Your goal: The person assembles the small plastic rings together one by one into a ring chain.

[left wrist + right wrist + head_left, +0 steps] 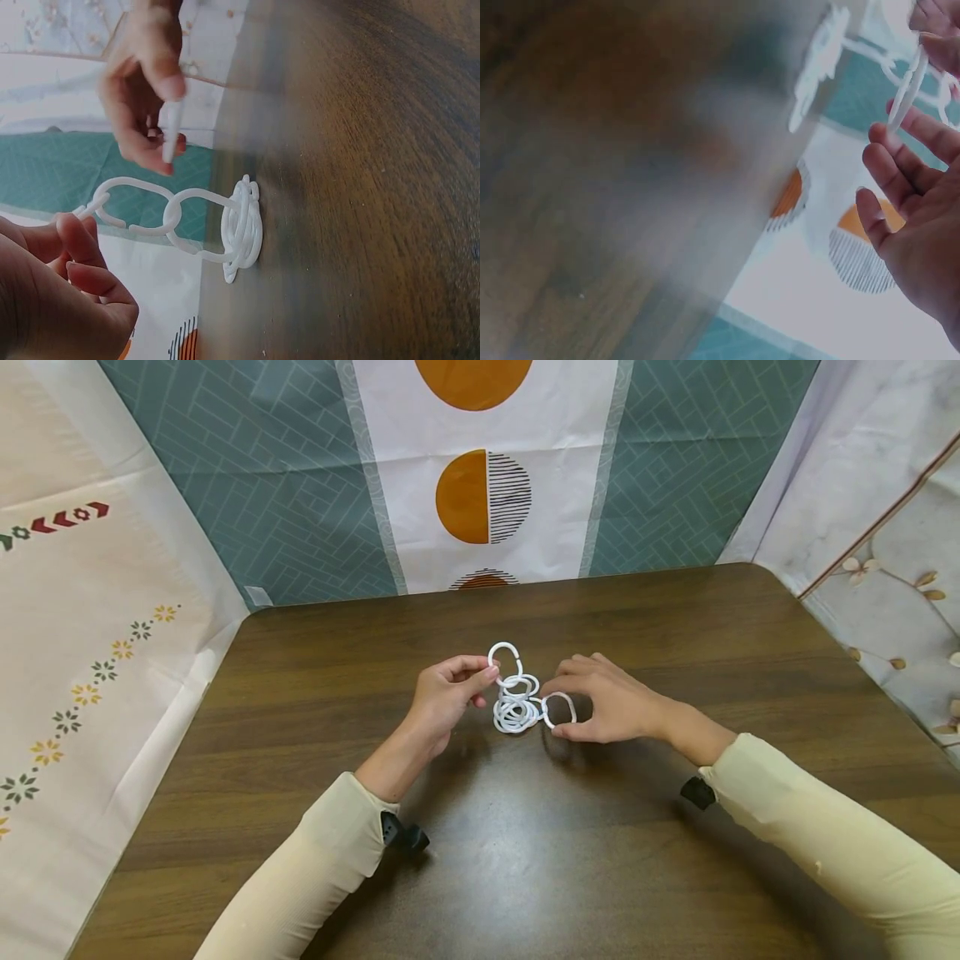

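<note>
Several white plastic shower curtain rings lie in a small overlapping pile (pixel 515 717) near the middle of the table. My left hand (pixel 444 697) pinches one ring (pixel 505 644) between thumb and fingertips, just above the table. In the left wrist view, other linked rings (pixel 178 214) hang from it down to the pile. To the right of the pile, my right hand (pixel 618 700) holds another ring (pixel 574 712) on edge between thumb and fingertips. In the right wrist view that ring (pixel 906 94) appears edge-on, its lower end against the fingers. Whether it links to the pile I cannot tell.
The brown wooden table (pixel 525 877) extends on all sides of the hands. Behind its far edge hangs a patterned cloth (pixel 292 485). Light printed cloths hang at the left (pixel 97 635) and right (pixel 892 560). Dark wrist cameras sit at both cuffs.
</note>
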Tool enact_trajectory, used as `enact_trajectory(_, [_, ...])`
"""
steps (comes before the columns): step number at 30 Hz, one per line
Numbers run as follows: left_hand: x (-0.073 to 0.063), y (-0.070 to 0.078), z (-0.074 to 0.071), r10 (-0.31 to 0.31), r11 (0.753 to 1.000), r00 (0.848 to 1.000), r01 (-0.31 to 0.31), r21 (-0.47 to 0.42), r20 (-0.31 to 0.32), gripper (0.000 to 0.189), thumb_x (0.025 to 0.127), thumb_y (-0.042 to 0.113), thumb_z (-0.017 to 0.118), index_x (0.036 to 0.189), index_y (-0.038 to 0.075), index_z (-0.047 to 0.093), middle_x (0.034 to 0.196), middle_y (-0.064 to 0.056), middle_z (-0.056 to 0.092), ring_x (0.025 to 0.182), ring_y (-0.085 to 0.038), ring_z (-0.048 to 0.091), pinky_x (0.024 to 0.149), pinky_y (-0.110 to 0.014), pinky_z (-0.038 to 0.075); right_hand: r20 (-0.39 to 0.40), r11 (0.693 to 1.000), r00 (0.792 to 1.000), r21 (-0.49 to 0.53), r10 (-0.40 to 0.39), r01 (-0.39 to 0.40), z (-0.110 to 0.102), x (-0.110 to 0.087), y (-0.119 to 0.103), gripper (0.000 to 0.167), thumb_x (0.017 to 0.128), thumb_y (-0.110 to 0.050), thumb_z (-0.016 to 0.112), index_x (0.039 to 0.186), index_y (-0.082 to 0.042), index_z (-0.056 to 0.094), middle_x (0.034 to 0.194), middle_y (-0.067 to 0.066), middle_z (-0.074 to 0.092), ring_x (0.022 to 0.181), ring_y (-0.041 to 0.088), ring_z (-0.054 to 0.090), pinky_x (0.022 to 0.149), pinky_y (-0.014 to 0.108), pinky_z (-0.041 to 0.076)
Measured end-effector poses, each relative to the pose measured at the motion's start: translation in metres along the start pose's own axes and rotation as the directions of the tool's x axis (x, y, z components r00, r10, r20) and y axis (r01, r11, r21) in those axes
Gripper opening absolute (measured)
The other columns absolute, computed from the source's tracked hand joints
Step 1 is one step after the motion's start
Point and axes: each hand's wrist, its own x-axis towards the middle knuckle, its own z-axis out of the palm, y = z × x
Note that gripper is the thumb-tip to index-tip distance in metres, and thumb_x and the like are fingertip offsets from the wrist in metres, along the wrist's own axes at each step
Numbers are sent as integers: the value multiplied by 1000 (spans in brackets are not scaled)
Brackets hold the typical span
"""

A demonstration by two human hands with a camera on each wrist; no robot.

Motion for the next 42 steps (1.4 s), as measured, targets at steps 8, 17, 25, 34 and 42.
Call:
enact_trajectory(8, [0, 1, 0, -3, 1000, 1000, 3, -11, 3, 20, 87, 7, 71, 105, -2, 68, 86, -2, 69, 59, -11, 54, 58, -21, 46, -77, 996, 996, 82, 35, -28, -17, 4, 7, 37, 77, -34, 78, 108, -17, 70, 88, -6, 59, 85, 18, 51, 77, 37, 33])
enact_trajectory(17, [0, 1, 1, -11, 1000, 1000, 11, -8, 16, 29, 88, 8, 70, 111, -8, 64, 88, -1, 70, 61, -8, 54, 57, -19, 46, -103, 985, 991, 159, 91, -74, -24, 13, 10, 32, 81, -28, 73, 109, -12, 70, 81, -1, 55, 81, 21, 49, 75, 36, 33])
enact_trajectory(25, [0, 0, 3, -24, 1000, 1000, 24, -6, 20, 24, 88, 8, 70, 108, -4, 67, 94, -4, 71, 66, -8, 55, 58, -19, 46, -121, 984, 986, 153, 112, -93, -26, 22, 5, 33, 81, -30, 72, 109, -13, 70, 82, -2, 55, 82, 18, 48, 77, 37, 34])
enact_trajectory(34, [-1, -2, 5, -24, 1000, 999, 24, -4, 41, 16, 88, 6, 69, 102, -2, 69, 87, -1, 69, 67, -11, 55, 59, -20, 47, -105, 979, 986, 170, 127, -109, -22, 30, -2, 33, 81, -34, 73, 109, -17, 69, 82, -3, 53, 82, 16, 47, 78, 37, 32])
enact_trajectory(42, [-1, -2, 5, -56, 998, 997, 54, 43, 57, 24, 88, 9, 70, 108, -4, 67, 83, 1, 65, 60, -10, 53, 61, -22, 47, -127, 982, 991, 185, 49, -25, -17, 34, -6, 28, 81, -32, 74, 103, -15, 70, 80, -3, 55, 78, 14, 47, 71, 34, 34])
